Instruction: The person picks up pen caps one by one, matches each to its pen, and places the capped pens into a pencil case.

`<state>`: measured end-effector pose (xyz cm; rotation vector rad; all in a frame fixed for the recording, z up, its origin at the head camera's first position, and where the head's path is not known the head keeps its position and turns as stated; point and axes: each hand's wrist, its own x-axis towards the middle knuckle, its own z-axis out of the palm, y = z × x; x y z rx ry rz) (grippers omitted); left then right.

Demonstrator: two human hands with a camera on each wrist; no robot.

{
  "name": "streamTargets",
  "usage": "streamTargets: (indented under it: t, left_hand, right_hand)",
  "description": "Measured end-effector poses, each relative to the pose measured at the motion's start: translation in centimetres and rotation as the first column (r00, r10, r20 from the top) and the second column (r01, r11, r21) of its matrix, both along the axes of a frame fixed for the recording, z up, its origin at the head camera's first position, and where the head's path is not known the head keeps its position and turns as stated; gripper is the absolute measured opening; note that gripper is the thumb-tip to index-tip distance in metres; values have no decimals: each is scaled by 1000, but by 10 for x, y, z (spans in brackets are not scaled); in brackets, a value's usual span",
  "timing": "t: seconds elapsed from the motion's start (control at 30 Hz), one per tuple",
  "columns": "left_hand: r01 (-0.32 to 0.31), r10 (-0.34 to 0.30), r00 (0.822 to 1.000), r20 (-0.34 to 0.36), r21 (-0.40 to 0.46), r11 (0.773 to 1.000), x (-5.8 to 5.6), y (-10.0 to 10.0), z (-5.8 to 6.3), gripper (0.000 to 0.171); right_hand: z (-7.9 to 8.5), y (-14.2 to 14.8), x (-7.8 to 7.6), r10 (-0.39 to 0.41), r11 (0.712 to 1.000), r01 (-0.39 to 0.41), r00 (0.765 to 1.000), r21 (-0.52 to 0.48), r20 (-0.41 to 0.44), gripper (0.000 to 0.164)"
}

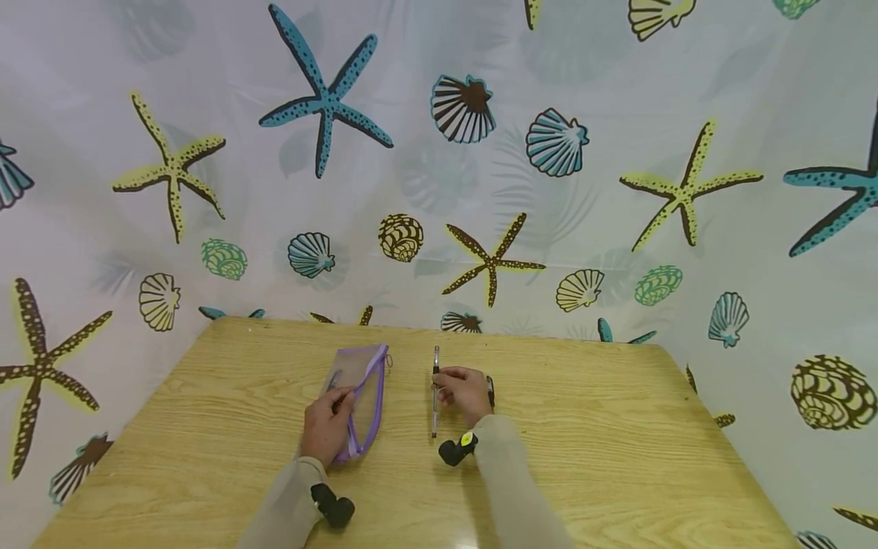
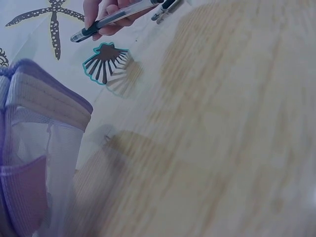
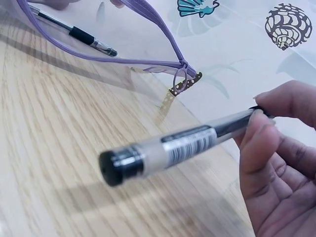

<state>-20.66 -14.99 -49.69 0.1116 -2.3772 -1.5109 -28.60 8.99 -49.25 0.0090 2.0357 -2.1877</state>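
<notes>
My left hand point(image 1: 325, 427) grips the side of a see-through mesh pencil pouch point(image 1: 379, 412) with purple trim, its zipped side gaping. Inside the pouch lies a clear pen with a black grip point(image 3: 81, 35). To the right, my right hand point(image 1: 466, 389) pinches a second clear pen point(image 3: 190, 144) by its dark grip between thumb and fingers. A barcode label and a black end cap show on that pen, which is held above the table. Past the right hand, a dark-tipped object point(image 2: 167, 9), apparently another pen, is partly hidden.
A wood-grain table point(image 1: 590, 457) spreads under both hands. Behind and beside it hangs a white curtain point(image 1: 425, 175) printed with starfish and shells. A ring pull point(image 3: 180, 79) dangles at the pouch's corner. Small black cameras point(image 1: 332, 507) are worn on both wrists.
</notes>
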Motion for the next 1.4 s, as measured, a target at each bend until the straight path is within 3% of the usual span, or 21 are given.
streamTargets:
  t: [0.3, 0.6, 0.97, 1.27, 1.4]
  left_hand:
    - [10, -10, 1000, 6, -3, 1000, 0, 0, 0, 22]
    - [9, -9, 1000, -4, -13, 1000, 0, 0, 0, 22]
    - [-1, 1, 1000, 5, -2, 1000, 1, 0, -1, 22]
    - [5, -5, 999, -46, -8, 1000, 2, -1, -1, 21]
    - [12, -12, 998, -53, -7, 1000, 2, -2, -1, 22]
  right_hand:
    - [6, -13, 5, 9, 999, -8, 1000, -34, 19, 27]
    - [1, -29, 4, 24, 996, -20, 999, -86, 47, 22]
    - [22, -47, 24, 104, 988, -95, 992, -121, 72, 31]
    - [-2, -66, 15, 99, 992, -94, 994, -90, 56, 28]
    - [4, -71, 20, 104, 992, -101, 993, -70, 53, 29]
